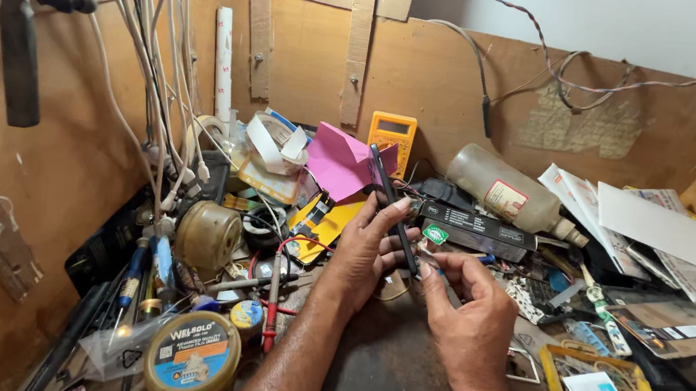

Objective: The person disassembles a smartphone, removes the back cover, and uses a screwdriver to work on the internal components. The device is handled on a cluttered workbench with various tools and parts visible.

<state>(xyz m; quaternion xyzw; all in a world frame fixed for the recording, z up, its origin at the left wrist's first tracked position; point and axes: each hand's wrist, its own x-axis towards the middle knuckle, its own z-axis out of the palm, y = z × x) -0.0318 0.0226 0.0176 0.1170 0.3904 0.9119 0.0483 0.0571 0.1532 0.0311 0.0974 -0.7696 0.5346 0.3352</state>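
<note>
My left hand (368,247) grips a thin black phone (388,194) held on edge, tilted up and away over a cluttered workbench. My right hand (469,308) is closed on a small slim tool (432,260) whose tip touches the phone's lower edge beside my left fingers. Both forearms come in from the bottom of the view over a dark mat (382,379). What the tool tip touches exactly is too small to tell.
A yellow multimeter (393,134), a pink paper (339,161) and a dusty bottle (505,192) lie behind the hands. A round solder tin (192,359), screwdrivers and red probe leads (274,289) lie at left. Papers and boxes (656,236) pile at right. Cables (148,44) hang down on the left.
</note>
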